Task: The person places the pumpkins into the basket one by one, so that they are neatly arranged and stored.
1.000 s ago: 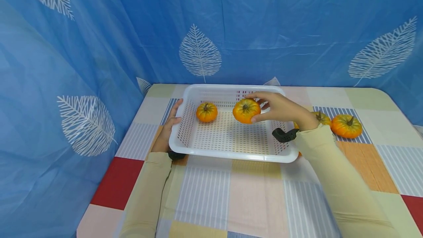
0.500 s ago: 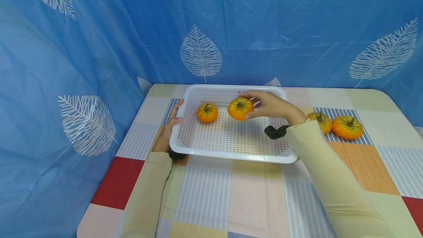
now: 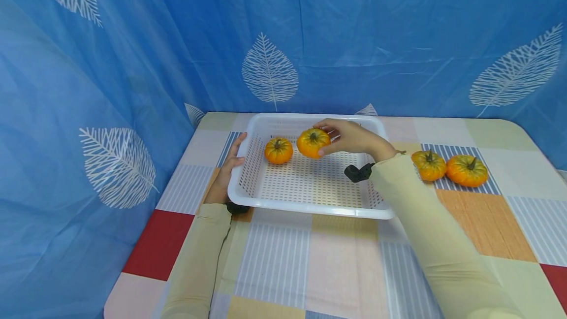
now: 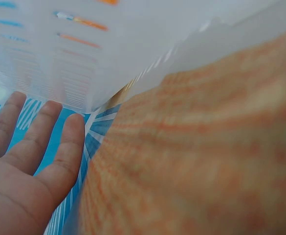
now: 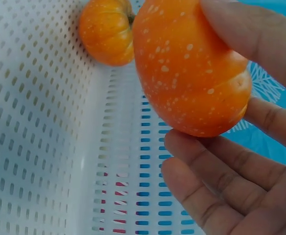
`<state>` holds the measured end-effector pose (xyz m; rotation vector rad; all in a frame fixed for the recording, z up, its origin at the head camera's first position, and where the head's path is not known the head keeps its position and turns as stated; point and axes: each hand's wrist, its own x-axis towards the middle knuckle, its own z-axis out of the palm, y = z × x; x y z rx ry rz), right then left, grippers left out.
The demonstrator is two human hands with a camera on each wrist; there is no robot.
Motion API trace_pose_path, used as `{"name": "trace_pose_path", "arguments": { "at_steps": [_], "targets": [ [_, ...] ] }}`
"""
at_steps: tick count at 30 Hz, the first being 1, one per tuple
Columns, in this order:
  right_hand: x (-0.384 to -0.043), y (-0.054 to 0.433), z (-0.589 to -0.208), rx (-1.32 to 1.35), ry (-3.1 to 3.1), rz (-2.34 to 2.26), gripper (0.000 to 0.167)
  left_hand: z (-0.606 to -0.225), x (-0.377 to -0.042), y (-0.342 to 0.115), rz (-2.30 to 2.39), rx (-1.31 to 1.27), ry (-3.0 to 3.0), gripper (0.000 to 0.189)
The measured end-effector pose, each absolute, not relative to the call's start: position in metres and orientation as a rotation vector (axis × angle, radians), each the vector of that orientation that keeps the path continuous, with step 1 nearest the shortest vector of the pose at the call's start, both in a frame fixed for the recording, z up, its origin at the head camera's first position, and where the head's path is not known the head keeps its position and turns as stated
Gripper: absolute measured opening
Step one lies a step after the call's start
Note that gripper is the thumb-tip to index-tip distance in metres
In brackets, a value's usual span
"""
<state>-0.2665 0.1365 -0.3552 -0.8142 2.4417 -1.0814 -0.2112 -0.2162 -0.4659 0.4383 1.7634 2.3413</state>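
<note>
The right hand (image 3: 350, 137) reaches over the far right part of the white basket (image 3: 310, 208), its fingers (image 5: 196, 157) and thumb curled round an orange pumpkin. This held pumpkin (image 3: 312, 143) sits inside the basket's outline toward the far wall; whether it touches the floor I cannot tell. A narrow gap parts it from the second pumpkin (image 3: 278, 151), which rests near the basket's far left corner. Nearer the person, slotted floor stretches to the near wall, giving wide room on that side. The right sleeve (image 3: 434, 230) crosses the basket's near right corner.

The left hand (image 3: 223, 174) lies along the outside of the left wall, fingers (image 4: 68, 152) straight and spread apart.

The basket's far rim runs close to the far edge of the counter (image 3: 274, 270), just before the blue curtain (image 3: 381, 38). Beyond the right rim, two more pumpkins (image 3: 467, 171) sit side by side, well inside the counter's right edge.
</note>
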Motion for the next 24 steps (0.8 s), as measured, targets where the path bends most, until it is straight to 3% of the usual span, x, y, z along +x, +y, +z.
{"name": "trace_pose_path", "arguments": {
  "at_steps": [24],
  "targets": [
    [-0.281,0.119,-0.379,-0.689,2.479,-0.972,0.07,-0.465,-0.21,-0.217,2.333,0.444,1.782,0.078]
  ]
}}
